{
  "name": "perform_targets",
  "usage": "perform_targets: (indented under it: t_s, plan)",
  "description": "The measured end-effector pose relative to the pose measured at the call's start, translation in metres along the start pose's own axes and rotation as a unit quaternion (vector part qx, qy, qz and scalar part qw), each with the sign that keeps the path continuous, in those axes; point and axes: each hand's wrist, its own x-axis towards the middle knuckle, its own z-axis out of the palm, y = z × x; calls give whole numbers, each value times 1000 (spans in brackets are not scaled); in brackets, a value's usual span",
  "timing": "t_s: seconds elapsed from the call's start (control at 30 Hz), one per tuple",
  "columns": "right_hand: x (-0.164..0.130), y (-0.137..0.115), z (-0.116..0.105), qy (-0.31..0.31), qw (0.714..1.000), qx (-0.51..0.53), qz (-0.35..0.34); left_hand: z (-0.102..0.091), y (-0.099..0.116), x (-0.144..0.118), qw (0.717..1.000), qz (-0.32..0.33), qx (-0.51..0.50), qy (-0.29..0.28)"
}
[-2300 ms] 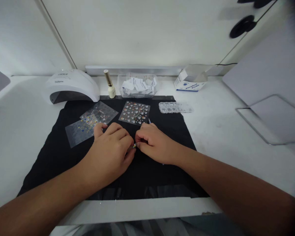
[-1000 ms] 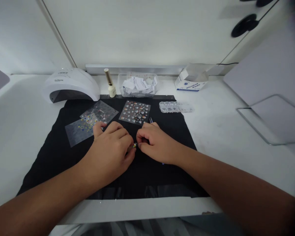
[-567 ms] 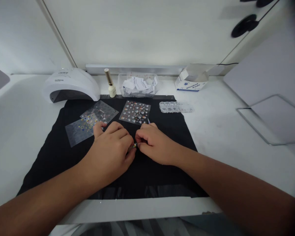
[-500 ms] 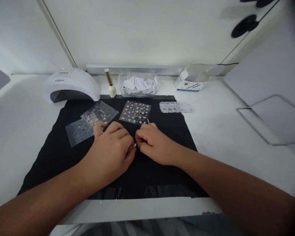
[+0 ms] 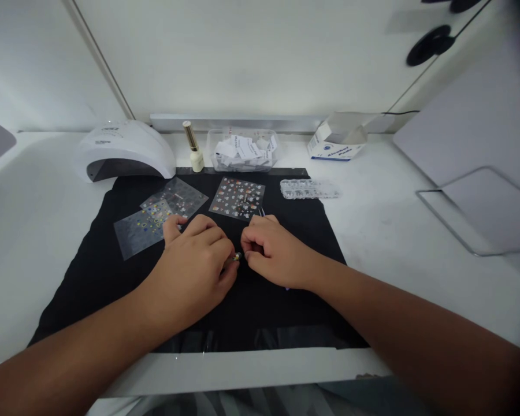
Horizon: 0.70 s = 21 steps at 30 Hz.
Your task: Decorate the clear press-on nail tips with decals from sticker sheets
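My left hand (image 5: 197,254) is closed over the black mat (image 5: 260,320), pinching a small decorated piece (image 5: 237,256) that looks like a false nail between thumb and fingertips. Close by on the right, my right hand (image 5: 277,251) is curled around tweezers (image 5: 262,212). Their two thin tips point away beyond my knuckles, and a purple bit of the other end shows under the palm. A narrow gap separates my right fingertips from the piece. Just beyond my hands lies a sticker sheet (image 5: 237,197); a sheet with yellow and blue dots (image 5: 138,231) reaches my left thumb.
Another clear sticker sheet (image 5: 188,196) overlaps the dotted one. Along the back stand a white nail lamp (image 5: 130,141), a polish bottle (image 5: 196,159), a clear tub of pad packets (image 5: 242,164) and an open alcohol pads box (image 5: 338,150). A clear case (image 5: 303,189) lies on the mat's right edge.
My right fingertips have drawn slightly right, away from the small piece. The tweezers have turned a little in that hand, and their purple end now shows. My left hand keeps its hold.
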Motion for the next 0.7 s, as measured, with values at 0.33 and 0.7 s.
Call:
perform_targets:
  t_s: [0.33,0.7]
  plan:
    - [-1,-4,2,8,1000,-9,3,0,0,-2,1000,3,5,4]
    - [-1,-4,6,6,1000,-4,-1,0,0,-1,1000,5,10,6]
